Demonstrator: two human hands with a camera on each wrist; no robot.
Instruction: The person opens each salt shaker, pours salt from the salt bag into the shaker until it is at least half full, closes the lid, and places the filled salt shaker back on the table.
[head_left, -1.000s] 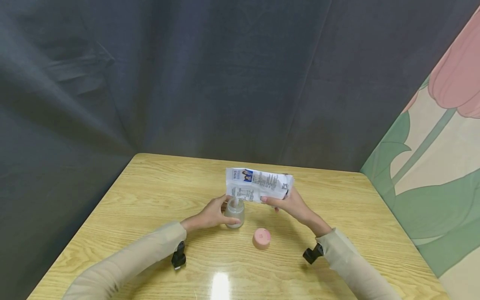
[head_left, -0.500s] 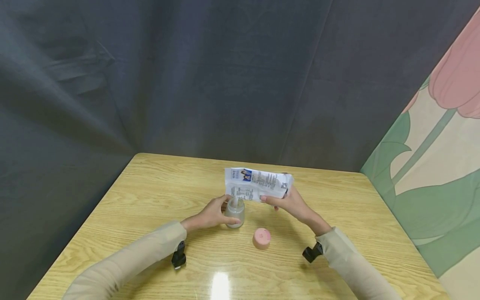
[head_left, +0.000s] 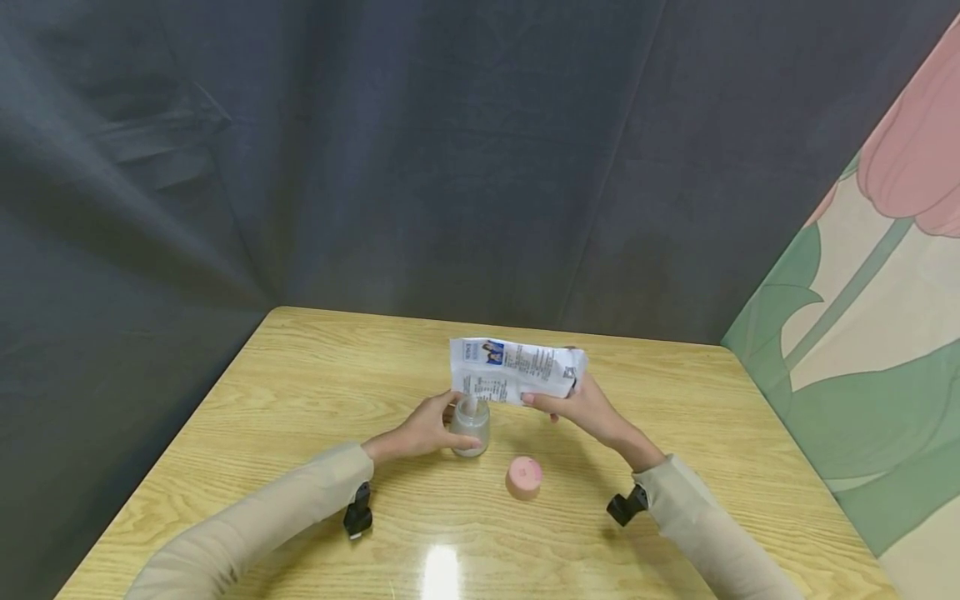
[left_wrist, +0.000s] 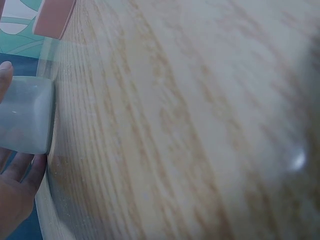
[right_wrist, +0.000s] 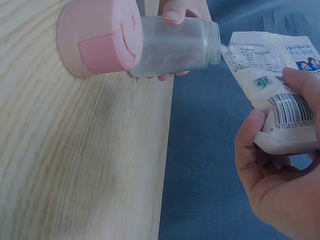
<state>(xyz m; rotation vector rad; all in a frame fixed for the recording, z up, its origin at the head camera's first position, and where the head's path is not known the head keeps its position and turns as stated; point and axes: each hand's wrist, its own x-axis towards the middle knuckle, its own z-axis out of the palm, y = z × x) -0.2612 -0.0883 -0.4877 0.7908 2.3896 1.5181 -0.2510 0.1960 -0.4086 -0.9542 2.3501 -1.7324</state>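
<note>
On the table stands a clear, wide-mouthed jar (head_left: 472, 428), its cap off. My left hand (head_left: 422, 427) grips it from the left, thumb in front and fingers behind. Pale contents show through the glass in the right wrist view. Above and right of the jar, my right hand (head_left: 588, 412) holds a white printed bag (head_left: 517, 368) on its side, thumb on the near face. The bag's lower left corner is at the jar's mouth. In the right wrist view, a thin white stream (right_wrist: 224, 48) runs between that corner and the mouth.
A pink round lid (head_left: 524, 476) lies on the wooden table (head_left: 315, 375), just right of and nearer than the jar. Dark cloth (head_left: 450, 167) hangs behind the table and at the left. A flower-patterned curtain (head_left: 877, 367) is on the right.
The bag shifts a touch left, then its left end dips slightly. Both hands keep their holds in nearly the same place, and the jar and lid stay put.
</note>
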